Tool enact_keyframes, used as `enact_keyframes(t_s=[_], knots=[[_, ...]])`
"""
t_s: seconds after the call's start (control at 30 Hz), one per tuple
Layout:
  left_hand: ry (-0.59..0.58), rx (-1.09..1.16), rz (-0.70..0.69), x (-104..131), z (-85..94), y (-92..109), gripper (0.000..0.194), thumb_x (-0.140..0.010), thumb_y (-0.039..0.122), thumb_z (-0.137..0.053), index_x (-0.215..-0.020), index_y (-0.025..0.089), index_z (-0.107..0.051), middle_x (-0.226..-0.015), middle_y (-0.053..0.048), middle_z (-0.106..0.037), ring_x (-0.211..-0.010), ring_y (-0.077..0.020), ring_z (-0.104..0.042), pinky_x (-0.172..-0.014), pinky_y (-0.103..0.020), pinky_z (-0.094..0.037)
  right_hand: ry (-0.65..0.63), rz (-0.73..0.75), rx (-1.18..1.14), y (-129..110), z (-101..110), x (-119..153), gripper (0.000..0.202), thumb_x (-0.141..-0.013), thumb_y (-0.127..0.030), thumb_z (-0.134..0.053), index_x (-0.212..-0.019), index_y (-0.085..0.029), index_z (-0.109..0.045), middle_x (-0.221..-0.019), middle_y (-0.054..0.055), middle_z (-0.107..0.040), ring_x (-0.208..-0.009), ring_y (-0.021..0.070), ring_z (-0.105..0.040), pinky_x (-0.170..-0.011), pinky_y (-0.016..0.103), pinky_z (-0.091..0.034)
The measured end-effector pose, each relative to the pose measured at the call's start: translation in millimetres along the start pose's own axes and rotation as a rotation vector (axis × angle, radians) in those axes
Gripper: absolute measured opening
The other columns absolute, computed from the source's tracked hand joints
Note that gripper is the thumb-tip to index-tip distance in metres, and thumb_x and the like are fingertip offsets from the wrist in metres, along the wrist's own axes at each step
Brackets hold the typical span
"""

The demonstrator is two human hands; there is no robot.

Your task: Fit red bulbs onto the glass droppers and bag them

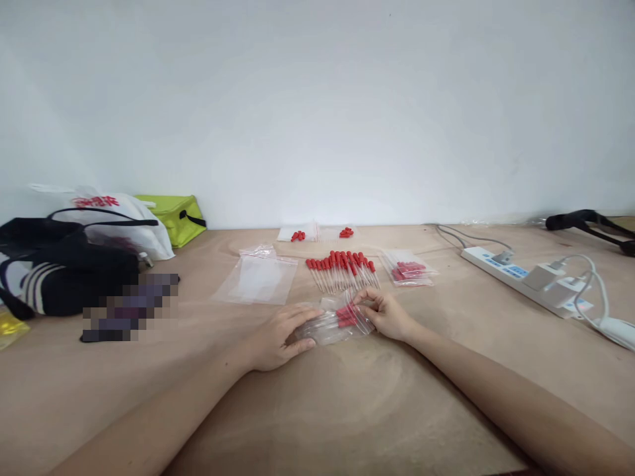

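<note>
Bag of clear plastic, holding red-capped transparent droppers, lies on the brown table; the right hand pinches its edge, the left hand touches it, grip unclear; a similar red-filled bag lies nearby; loose red-capped droppers remain unbagged.

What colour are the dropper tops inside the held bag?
The dropper tops are red, in the head view.

Red chars on white plastic bag, illeg.; pwr strip lbls too small.
</note>
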State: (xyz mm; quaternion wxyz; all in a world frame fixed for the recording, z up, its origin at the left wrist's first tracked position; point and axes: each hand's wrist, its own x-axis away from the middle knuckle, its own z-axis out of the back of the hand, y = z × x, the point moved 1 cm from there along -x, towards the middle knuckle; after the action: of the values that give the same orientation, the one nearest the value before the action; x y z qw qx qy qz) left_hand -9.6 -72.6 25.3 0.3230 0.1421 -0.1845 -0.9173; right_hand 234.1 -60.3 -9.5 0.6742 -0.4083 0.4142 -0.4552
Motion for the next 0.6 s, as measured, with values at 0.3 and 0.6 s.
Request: enact_keyframes(t_s=[0.3,0.6], knots=[[-0.019,-0.034,-0.018,-1,-1.8,-4,0.044,-0.084,0.037,-0.044,-0.126,0.024,-0.039,-0.127,-0.006,-0.044,-0.117,-0.0212,-0.039,-0.099,-0.038,-0.031,0.084,-0.046,0.043,11,-4,-11,0.018,-0.069,-0.030,-0.056,-0.080,-0.017,-0.053,-0.059,-0.002,-0.053,-0.052,0.0095,-0.050,-0.051,0.022,-0.041],[-0.066,-0.064,-0.029,-1,-3.5,-6,0.038,-0.084,0.035,-0.044,-0.123,0.030,-0.044,-0.133,-0.004,-0.039,-0.122,-0.0241,-0.034,-0.100,-0.044,-0.028,0.380,0.059,0.543,0,24,-21,0.011,-0.072,-0.021,-0.048,-0.078,-0.016,-0.056,-0.072,0.003,-0.060,-0.061,0.0130,-0.054,-0.059,0.024,-0.041]])
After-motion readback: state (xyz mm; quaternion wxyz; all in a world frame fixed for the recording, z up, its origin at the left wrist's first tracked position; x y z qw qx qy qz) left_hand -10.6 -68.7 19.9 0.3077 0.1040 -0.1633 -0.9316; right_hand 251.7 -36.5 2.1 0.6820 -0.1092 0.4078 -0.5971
